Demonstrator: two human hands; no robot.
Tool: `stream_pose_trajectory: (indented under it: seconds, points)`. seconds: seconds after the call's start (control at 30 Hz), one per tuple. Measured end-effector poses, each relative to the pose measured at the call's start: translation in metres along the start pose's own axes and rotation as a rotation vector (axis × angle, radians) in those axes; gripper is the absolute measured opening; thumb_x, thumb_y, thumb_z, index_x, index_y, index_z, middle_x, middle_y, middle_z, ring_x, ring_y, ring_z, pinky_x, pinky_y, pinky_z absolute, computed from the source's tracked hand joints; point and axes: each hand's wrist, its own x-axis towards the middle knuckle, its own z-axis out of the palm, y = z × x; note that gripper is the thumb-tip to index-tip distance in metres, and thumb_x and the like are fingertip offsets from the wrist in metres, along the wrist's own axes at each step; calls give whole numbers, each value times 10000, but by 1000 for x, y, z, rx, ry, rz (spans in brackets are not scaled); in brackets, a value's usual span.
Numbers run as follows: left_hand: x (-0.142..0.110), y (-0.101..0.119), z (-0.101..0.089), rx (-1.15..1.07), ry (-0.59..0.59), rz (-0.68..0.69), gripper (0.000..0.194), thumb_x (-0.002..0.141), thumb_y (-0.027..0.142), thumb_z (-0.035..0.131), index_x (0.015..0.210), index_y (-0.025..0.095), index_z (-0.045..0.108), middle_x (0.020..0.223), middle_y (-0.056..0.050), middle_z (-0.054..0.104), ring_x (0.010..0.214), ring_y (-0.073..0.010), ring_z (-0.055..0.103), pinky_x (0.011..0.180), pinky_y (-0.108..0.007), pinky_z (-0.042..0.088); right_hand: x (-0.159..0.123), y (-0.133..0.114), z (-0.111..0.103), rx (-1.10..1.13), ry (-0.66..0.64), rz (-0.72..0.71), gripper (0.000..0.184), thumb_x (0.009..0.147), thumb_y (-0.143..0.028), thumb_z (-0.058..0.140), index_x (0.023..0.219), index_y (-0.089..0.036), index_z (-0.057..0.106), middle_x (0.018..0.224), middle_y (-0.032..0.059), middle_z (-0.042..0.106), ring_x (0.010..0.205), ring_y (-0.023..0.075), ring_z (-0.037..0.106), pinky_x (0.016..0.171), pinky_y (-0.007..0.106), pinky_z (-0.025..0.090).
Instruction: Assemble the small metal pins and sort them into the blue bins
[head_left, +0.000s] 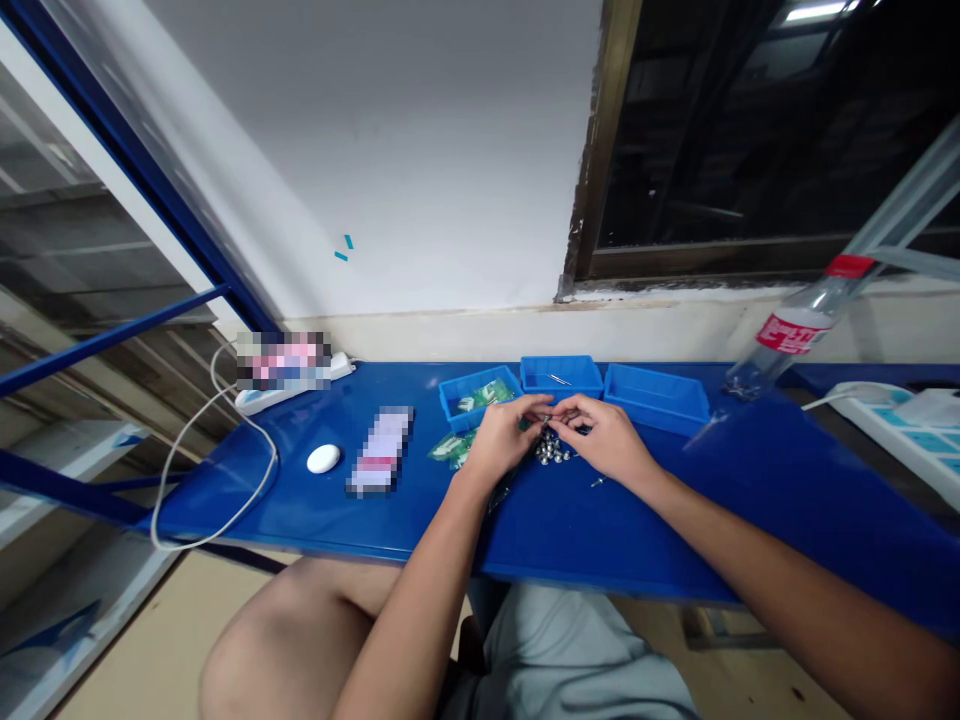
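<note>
My left hand (504, 432) and my right hand (604, 432) meet fingertip to fingertip just above the blue table. Both are closed in a pinch around a small metal part (547, 419), mostly hidden by the fingers. Beneath them lies a pile of shiny round metal pieces (553, 449). A thin metal piece (598, 482) lies by itself below my right hand. Beside my left wrist are green-and-white packets (453, 447) on the table. More such packets are inside the left blue tray (448, 405).
The middle blue tray (561, 387) holds thin metal rods; the right blue tray (657, 402) stands beside it. A tilted plastic bottle (795, 335) is farther right. At left are a white oval object (323, 459), a blurred-out flat item (381, 452) and a white power strip (262, 399) with its cable.
</note>
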Motion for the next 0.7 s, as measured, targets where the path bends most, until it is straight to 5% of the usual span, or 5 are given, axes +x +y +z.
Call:
stream_pose_trajectory:
  seconds: [0.37,0.7]
  points:
    - [-2,0,4,-119,79,-66,545,836,1,680,1352,176,657,1118,-85,807,912,-184,806,863,-315,672,2,-8,-1,-45,-19,-128,174,956,-272,624,1064,-232,755,993,67,723,821,201,705,740,340,622]
    - [0,-3,2,-86,67,-65,498,853,23,681,1331,164,673,1085,-93,815,991,-211,797,918,-350,663,1,-16,0,-51,-54,-139,185,973,-332,647,1086,-234,756,996,75,714,855,213,713,739,343,636]
